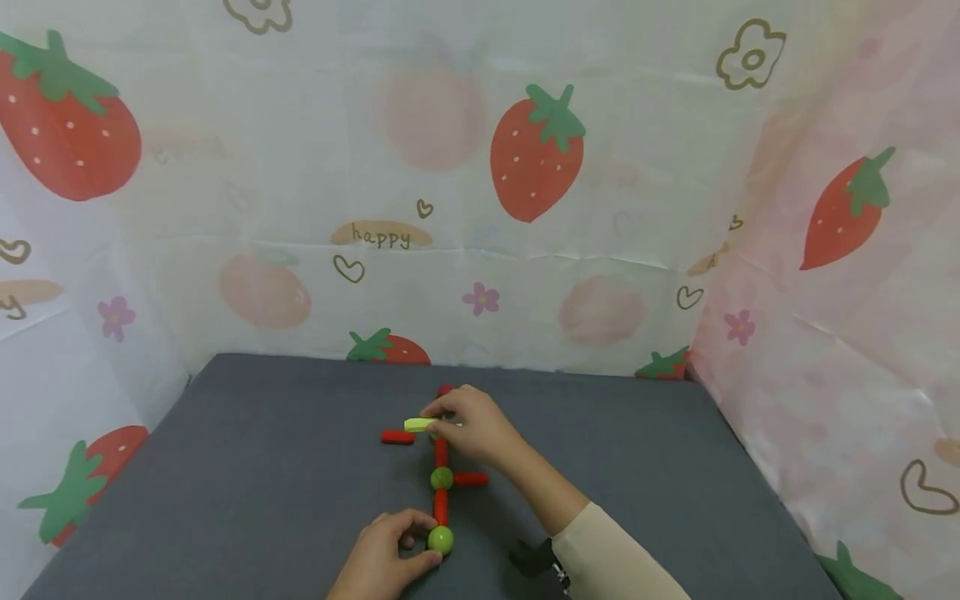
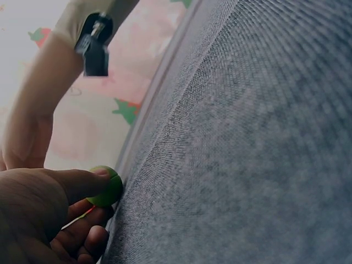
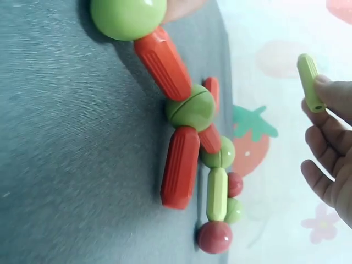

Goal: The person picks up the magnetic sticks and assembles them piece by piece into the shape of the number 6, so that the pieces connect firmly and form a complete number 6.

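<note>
My right hand (image 1: 472, 423) pinches a yellow-green rod (image 3: 311, 82) between thumb and index finger, raised above the far part of a chain of balls and rods. At the chain's near end, my left hand (image 1: 390, 550) holds a green ball (image 1: 440, 541) between thumb and fingers. From that ball a red rod (image 1: 441, 507) runs to a middle green ball (image 1: 442, 478), where another red rod (image 1: 471, 479) sticks out rightward. Farther along, the right wrist view shows a green ball (image 3: 219, 153), a yellow-green rod (image 3: 217, 193) and a red ball (image 3: 215, 237).
A separate red rod (image 1: 397, 437) lies left of the chain. Behind the far rod, another red ball (image 3: 235, 184) and green ball (image 3: 233, 210) show. The dark grey table (image 1: 262, 467) meets a strawberry-print cloth (image 1: 450, 292) at the back.
</note>
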A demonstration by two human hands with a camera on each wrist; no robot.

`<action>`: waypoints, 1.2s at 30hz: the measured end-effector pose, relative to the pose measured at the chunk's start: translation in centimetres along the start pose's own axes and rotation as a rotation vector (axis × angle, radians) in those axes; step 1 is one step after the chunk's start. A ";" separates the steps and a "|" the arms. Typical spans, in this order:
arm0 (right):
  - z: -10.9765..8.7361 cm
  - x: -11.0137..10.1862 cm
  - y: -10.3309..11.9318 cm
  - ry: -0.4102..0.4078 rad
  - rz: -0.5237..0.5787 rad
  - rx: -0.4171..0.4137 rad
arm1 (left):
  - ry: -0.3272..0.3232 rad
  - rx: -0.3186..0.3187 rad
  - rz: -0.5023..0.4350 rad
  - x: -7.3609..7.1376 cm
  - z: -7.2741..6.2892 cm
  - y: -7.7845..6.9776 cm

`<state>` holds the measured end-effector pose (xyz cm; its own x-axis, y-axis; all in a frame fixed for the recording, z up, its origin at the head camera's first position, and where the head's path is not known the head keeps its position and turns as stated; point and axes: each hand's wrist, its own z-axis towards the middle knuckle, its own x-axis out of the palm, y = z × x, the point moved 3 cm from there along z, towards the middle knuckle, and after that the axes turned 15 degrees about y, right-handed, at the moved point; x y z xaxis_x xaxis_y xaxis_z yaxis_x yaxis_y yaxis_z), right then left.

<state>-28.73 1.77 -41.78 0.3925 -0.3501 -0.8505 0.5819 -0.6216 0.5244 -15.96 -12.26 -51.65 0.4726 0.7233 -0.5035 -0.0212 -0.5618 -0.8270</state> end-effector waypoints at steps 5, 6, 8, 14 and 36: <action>-2.6 -0.2 0.1 -0.016 0.037 -0.011 | -0.003 -0.007 -0.005 0.0 0.1 0.0; -3.1 -0.2 0.1 -0.018 0.046 -0.008 | -0.004 -0.008 -0.005 0.0 0.1 0.1; -4.1 -0.2 0.0 -0.022 0.062 -0.004 | -0.007 -0.009 0.001 0.1 0.1 0.1; -6.6 0.3 -0.8 -0.008 0.137 0.037 | -0.003 -0.025 0.000 0.1 0.1 0.1; -10.9 5.4 -5.5 0.065 0.396 0.141 | -0.008 -0.031 0.003 0.0 0.1 0.0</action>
<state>-22.05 10.99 -48.82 0.6126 -0.5391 -0.5780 0.2762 -0.5392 0.7956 -16.04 -12.24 -51.65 0.4656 0.7247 -0.5079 0.0051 -0.5761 -0.8174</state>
